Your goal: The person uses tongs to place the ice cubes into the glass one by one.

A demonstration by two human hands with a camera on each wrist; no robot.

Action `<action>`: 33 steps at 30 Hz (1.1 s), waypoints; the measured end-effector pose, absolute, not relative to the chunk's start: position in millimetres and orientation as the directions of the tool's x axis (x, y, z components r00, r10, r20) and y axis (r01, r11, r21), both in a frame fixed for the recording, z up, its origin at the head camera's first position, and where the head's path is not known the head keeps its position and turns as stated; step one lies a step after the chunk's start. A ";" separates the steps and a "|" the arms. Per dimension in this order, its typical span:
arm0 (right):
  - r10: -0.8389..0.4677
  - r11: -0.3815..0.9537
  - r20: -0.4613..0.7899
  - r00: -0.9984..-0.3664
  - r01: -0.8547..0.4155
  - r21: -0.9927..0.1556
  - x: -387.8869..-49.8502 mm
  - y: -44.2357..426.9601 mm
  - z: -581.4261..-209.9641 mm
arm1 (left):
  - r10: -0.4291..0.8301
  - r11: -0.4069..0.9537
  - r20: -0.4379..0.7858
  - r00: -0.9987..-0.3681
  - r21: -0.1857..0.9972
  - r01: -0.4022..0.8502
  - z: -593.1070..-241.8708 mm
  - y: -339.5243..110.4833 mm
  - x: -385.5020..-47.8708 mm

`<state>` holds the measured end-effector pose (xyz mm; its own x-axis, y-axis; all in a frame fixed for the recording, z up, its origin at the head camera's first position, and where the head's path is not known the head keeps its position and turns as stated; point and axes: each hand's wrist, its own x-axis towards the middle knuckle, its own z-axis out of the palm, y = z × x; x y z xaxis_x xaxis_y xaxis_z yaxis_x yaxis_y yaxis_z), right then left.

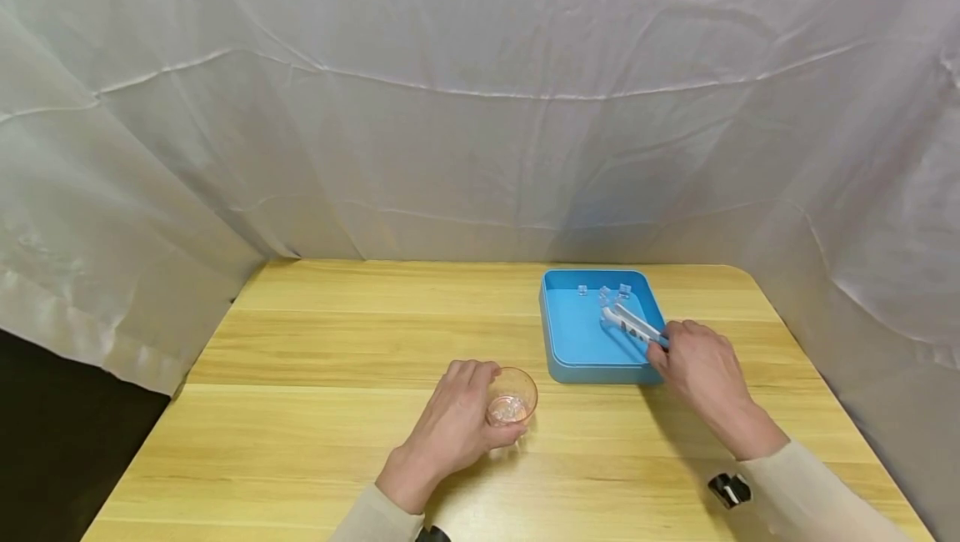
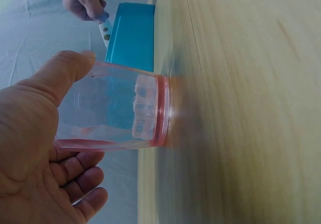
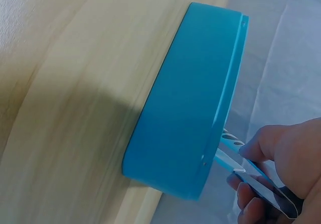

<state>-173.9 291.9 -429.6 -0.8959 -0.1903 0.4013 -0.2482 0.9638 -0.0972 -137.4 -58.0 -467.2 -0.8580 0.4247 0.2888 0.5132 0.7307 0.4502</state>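
My left hand (image 1: pixel 464 414) holds a clear, pink-tinted glass (image 2: pixel 113 106) upright on the table, its thumb and fingers on either side of the wall. Several clear cubes (image 2: pixel 144 106) lie in the bottom of the glass. Over the near right edge of a blue tray (image 1: pixel 558 373), my right hand (image 1: pixel 701 363) grips a pair of tongs (image 1: pixel 632 324) with white ends. The tong tips reach down into the tray, close to a few clear cubes (image 1: pixel 625 290); whether they pinch one I cannot tell. The tray's wall hides the tips in the right wrist view.
The wooden table (image 1: pixel 300 409) has a rounded far right corner. A pale grey curtain (image 1: pixel 465 167) hangs along its back and both sides. Dark floor (image 1: pixel 60 434) shows at the lower left.
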 end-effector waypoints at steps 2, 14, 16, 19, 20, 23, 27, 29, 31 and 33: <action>-0.188 0.963 0.401 -0.897 -0.249 -0.105 -172.5 290.9 -428.1 | 0.423 0.731 0.287 -0.859 0.452 0.511 -467.4 -58.0 -137.5; -0.171 0.953 0.382 -0.908 -0.251 -0.169 -152.5 279.1 -407.6 | 0.424 0.729 0.281 -0.861 0.458 0.509 -468.1 -57.5 -138.0; -0.170 0.949 0.381 -0.909 -0.255 -0.185 -145.4 273.4 -399.2 | 0.425 0.727 0.281 -0.860 0.461 0.509 -467.7 -57.8 -137.9; -0.161 0.935 0.348 -0.924 -0.255 -0.245 -132.2 261.6 -385.8 | 0.424 0.725 0.281 -0.861 0.464 0.508 -467.0 -58.3 -137.8; -0.160 0.929 0.335 -0.929 -0.256 -0.266 -127.7 257.3 -381.8 | 0.424 0.725 0.283 -0.860 0.463 0.509 -467.1 -58.4 -137.9; -0.175 0.911 0.311 -0.934 -0.273 -0.309 -115.3 244.7 -373.8 | 0.423 0.729 0.284 -0.861 0.458 0.509 -466.8 -58.5 -138.0; -0.223 0.892 0.342 -0.913 -0.333 -0.307 -103.4 231.2 -374.4 | 0.422 0.733 0.279 -0.862 0.455 0.506 -466.4 -58.2 -138.2; -0.246 0.882 0.363 -0.899 -0.363 -0.301 -99.0 226.5 -378.4 | 0.421 0.736 0.274 -0.865 0.454 0.502 -466.2 -58.0 -138.1; -0.268 0.873 0.382 -0.885 -0.390 -0.292 -95.8 222.5 -382.6 | 0.421 0.737 0.270 -0.866 0.455 0.500 -466.2 -57.7 -138.2; -0.288 0.863 0.404 -0.868 -0.418 -0.283 -93.6 219.5 -387.3 | 0.421 0.737 0.266 -0.867 0.457 0.498 -466.0 -57.4 -138.2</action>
